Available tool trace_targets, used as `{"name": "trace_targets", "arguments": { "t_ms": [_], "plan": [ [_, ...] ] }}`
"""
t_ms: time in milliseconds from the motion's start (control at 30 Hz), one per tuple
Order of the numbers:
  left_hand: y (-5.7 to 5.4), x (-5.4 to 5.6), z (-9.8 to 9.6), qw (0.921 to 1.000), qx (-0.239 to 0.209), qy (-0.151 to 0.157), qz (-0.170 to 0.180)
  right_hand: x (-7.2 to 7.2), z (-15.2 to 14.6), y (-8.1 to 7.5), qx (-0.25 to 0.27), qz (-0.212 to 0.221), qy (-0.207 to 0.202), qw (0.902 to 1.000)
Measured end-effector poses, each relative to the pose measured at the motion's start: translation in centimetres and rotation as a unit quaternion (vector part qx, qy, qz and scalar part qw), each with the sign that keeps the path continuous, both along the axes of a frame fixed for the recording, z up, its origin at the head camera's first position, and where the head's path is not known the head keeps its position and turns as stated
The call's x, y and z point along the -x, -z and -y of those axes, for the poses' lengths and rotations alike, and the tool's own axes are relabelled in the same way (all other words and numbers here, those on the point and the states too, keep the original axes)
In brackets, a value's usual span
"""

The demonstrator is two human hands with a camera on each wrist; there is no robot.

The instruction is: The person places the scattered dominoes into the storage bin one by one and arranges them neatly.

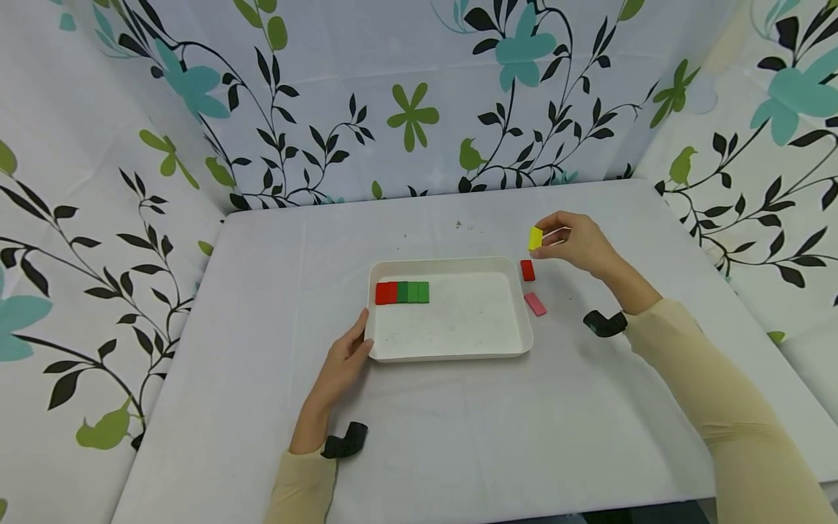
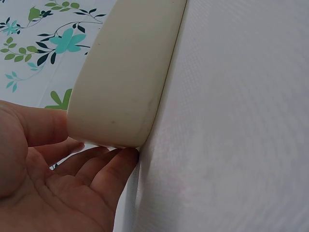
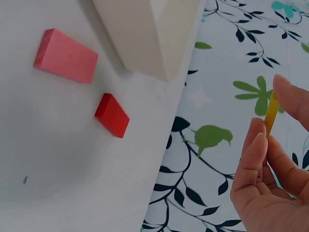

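Tray (image 1: 468, 320): red blocks (image 1: 386, 293) and green blocks (image 1: 412, 292) sat rowed at upper left, seemingly the part done.
Right hand (image 1: 572, 241): pinched the yellow block (image 1: 535, 238) beyond the tray's right end; apparently unplaced.
Left hand (image 1: 342, 362): loosely spread, touched the tray's left end.
Table (image 1: 458, 437): one red block (image 1: 527, 270) and one pink block (image 1: 535, 304) lay outside, likely left.

Room in the tray (image 1: 471, 324) right of the green blocks (image 1: 413, 292); raised rim (image 1: 452, 357) all round. Loose red block (image 1: 527, 271) and pink block (image 1: 535, 304) crowd its right side. Left grip (image 1: 342, 361) occupies near-left corner.
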State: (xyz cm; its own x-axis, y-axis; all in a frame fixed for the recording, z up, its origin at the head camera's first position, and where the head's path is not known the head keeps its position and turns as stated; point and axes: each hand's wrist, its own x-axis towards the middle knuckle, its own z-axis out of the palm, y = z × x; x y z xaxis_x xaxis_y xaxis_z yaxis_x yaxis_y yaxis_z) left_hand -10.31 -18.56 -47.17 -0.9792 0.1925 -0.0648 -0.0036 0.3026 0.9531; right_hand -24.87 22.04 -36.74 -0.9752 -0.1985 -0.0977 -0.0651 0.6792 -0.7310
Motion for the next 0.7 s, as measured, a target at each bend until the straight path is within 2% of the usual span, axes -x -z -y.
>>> {"name": "trace_targets", "arguments": {
  "t_ms": [133,300,700],
  "plan": [
    [-0.1,0.0,0.0,1.0000,0.001,0.000,-0.006,0.0,1.6,-0.8,0.007,-0.006,-0.013,0.9999],
    [0.1,0.1,0.0,0.9999,0.000,-0.003,-0.012,0.1,3.2,-0.9,0.005,-0.017,-0.032,0.9993],
    [0.3,0.2,0.0,1.0000,-0.002,-0.005,-0.006,0.2,7.0,-0.1,0.042,-0.014,-0.060,0.9972]
  ]
}}
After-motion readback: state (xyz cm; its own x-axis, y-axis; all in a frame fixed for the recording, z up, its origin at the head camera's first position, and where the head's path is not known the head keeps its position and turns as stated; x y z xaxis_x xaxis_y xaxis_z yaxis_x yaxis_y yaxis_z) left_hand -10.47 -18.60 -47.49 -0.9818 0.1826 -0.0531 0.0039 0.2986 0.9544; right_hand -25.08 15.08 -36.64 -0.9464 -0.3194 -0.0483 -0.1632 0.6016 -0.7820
